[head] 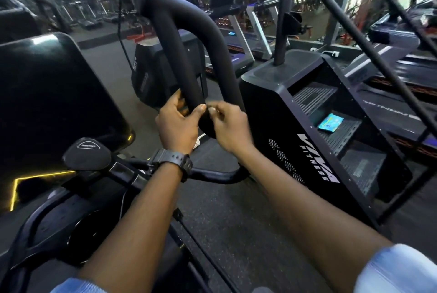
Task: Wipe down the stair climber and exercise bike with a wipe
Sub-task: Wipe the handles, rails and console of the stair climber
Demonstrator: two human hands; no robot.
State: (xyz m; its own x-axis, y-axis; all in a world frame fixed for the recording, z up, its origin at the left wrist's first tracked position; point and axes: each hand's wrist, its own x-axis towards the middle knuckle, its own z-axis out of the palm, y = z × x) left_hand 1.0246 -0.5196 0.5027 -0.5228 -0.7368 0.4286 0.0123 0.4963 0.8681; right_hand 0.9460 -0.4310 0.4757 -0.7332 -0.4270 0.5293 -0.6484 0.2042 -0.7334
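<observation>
Two hands meet at the middle of the frame on the padded black handlebar [189, 56] of the exercise bike [78, 210], which fills the lower left. The left hand [176, 124], with a dark watch [176, 162] on its wrist, curls its fingers round the far side of the bar with the thumb laid across the near side, probably to steady the loop where its two arms join. The right hand [230, 127] has its fingers [212, 111] drawn narrow, thumb and forefinger pinched together against the bar just beside the left thumb, as if working something small or thin on the padding. No wipe can be made out in either hand; if one is there, the fingers and the dark foam hide it. The stair climber [307, 127] stands to the right of the frame, and a small blue packet [330, 122], likely the wipes, lies on one of its steps, well apart from both hands, perhaps parked there within reach between the two machines. The climber's rails are cut off at the upper right, the bike's seat and pedals are out of view, and the machines in the dim upper left are too blurred to tell apart.
</observation>
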